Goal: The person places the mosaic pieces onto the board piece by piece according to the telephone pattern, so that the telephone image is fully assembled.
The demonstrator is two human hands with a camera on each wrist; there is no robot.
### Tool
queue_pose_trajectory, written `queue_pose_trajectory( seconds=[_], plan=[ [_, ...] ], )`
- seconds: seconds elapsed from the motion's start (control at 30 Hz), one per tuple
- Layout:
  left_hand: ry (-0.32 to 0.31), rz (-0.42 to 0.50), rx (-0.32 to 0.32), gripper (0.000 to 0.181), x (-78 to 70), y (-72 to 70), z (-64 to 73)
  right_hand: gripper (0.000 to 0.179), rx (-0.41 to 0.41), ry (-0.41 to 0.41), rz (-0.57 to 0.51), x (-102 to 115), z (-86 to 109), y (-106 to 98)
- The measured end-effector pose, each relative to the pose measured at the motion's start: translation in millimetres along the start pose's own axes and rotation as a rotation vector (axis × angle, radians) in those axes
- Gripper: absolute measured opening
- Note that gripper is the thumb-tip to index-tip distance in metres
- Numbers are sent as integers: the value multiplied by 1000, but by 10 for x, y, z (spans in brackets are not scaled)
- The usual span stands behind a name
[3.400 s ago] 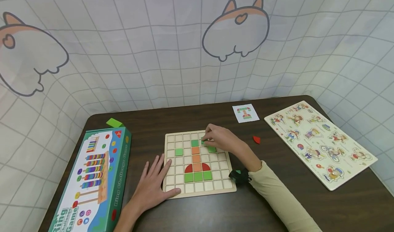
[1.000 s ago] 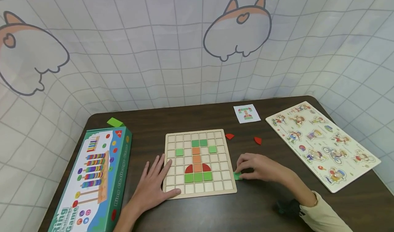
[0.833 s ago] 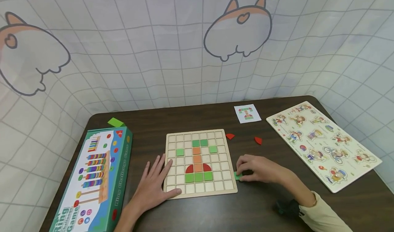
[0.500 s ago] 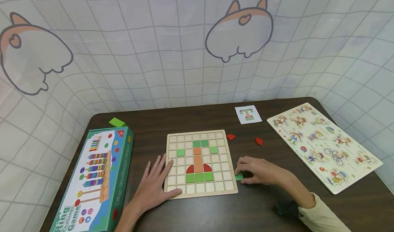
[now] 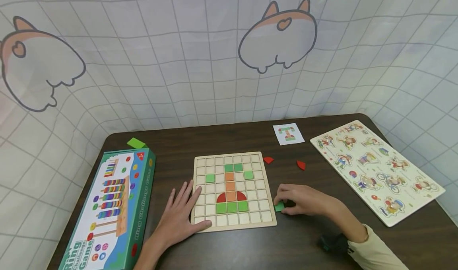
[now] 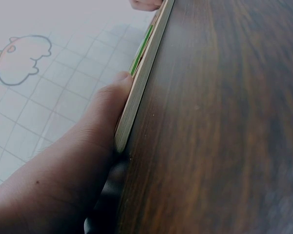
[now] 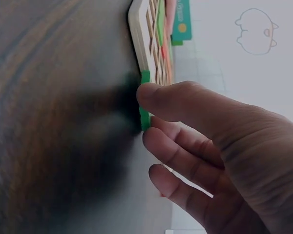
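A wooden grid board (image 5: 200, 212) lies on the table. In its cells sit several green tiles (image 5: 232, 207), orange squares (image 5: 230, 186) and two red quarter-round pieces (image 5: 221, 197). My left hand (image 5: 175, 218) is spread, fingers and thumb resting on the board's left and front edge; the left wrist view has the thumb (image 6: 105, 105) along that rim. Beside the board's right edge, my right hand (image 5: 304, 198) pinches a loose green tile (image 7: 144, 119) low at the table, thumb on its face. The fingers partly cover this tile.
Two red quarter-round pieces (image 5: 301, 165) lie right of the board. A pattern card (image 5: 288, 134) is behind them. A picture puzzle board (image 5: 377, 170) takes the right side. At left stand a ring game box (image 5: 107, 206) and a light green block (image 5: 136, 143).
Since the earliest frame, my right hand has left a green tile in the board's upper row and moved to the loose tile at right. That tile has turned slightly. The left hand stays put.
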State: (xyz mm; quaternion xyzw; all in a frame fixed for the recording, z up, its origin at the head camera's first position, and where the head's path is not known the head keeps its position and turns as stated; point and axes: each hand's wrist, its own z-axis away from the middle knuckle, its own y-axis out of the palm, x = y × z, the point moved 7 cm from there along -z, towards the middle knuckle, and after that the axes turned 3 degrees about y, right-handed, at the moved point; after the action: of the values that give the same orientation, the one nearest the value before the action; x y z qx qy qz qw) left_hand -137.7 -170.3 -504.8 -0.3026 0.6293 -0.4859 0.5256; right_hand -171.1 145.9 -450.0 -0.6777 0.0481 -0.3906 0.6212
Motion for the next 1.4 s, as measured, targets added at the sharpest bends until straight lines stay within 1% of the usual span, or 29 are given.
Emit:
queue_pose_trajectory(
  seconds=[0.13,0.3,0.4,0.6,0.83,1.0,1.13,1.23,1.33,1.4],
  plan=[
    [-1,6,1,103,0,3,-11,18,-4,19,7,-29,28,-51],
    [5,1,-6,103,5,13,-10,19,-37,26,4,-67,42,-110],
    [7,4,-11,102,3,22,13,18,-47,17,-7,-61,54,-95],
    [-11,19,27,103,8,82,86,18,-32,16,-36,-31,89,-6],
    [-6,14,11,102,3,59,56,19,-48,18,-17,-34,81,-33],
    [0,21,4,103,1,45,58,18,-70,-15,-19,-20,69,-54],
    [-6,12,18,103,8,68,66,16,-83,-33,-30,-20,43,-62],
    [-4,16,7,103,5,60,47,16,-104,-46,-24,-18,-5,-93],
    [2,24,-19,102,-1,26,16,16,-121,-57,-14,-10,-64,-132],
    [1,25,-24,103,3,8,-1,16,-128,-62,-12,1,-104,-159]
  ],
)
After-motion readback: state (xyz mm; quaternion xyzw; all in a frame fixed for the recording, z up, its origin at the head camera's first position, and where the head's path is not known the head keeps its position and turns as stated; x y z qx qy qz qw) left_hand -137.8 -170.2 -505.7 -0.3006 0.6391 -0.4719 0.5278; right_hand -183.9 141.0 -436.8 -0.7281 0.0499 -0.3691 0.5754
